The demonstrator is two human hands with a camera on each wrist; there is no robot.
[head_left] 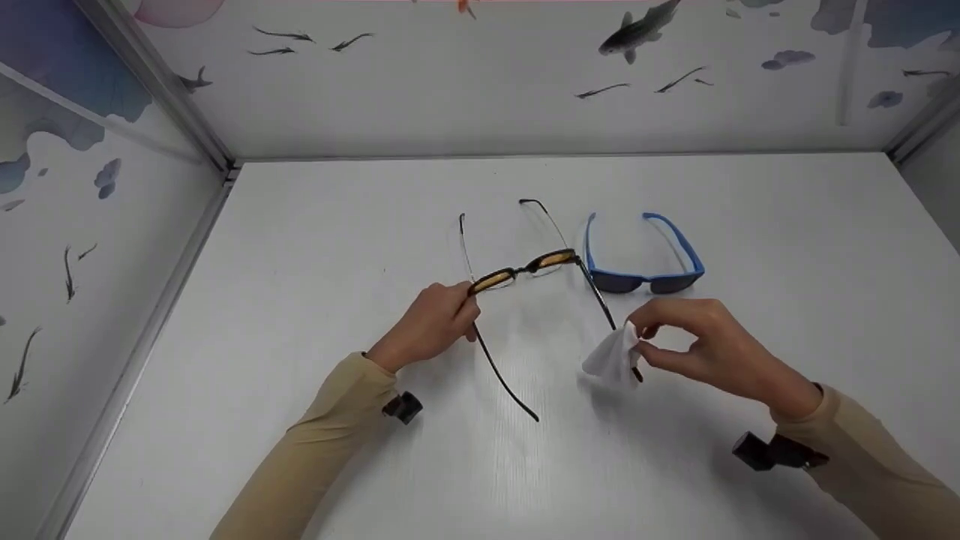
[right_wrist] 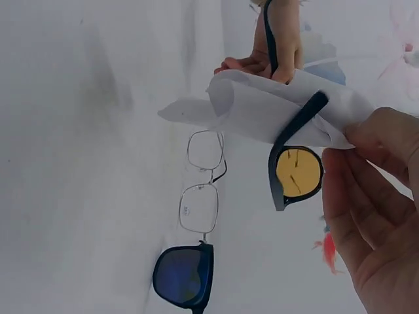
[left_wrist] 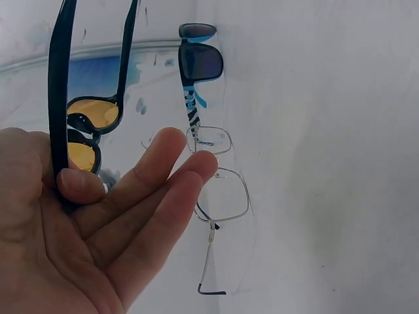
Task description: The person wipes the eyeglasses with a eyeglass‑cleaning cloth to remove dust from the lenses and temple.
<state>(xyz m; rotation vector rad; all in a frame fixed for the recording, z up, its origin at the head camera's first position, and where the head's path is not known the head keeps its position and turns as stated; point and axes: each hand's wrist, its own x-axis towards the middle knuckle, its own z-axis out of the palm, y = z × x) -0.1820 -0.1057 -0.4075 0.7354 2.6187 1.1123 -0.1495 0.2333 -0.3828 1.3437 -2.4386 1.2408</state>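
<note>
My left hand (head_left: 431, 322) grips the black-framed glasses with yellow lenses (head_left: 555, 259) at one hinge, thumb against the temple arm. These glasses are held up off the table, both temple arms unfolded and pointing toward me. Between thumb and fingertips, my right hand (head_left: 712, 349) pinches a thin white cloth (head_left: 609, 360). In the right wrist view the cloth (right_wrist: 252, 111) hangs behind the tip of the other temple arm (right_wrist: 298, 124), which crosses in front of it. Part of the cloth's folds is hidden by the right fingers.
Thin wire-rimmed clear glasses (left_wrist: 226, 196) lie on the white table (head_left: 315, 225) behind the yellow-lensed pair. To their right are blue sunglasses (head_left: 675, 283) with dark lenses, arms unfolded. Panels printed with fish (head_left: 637, 34) border the table at the back and left.
</note>
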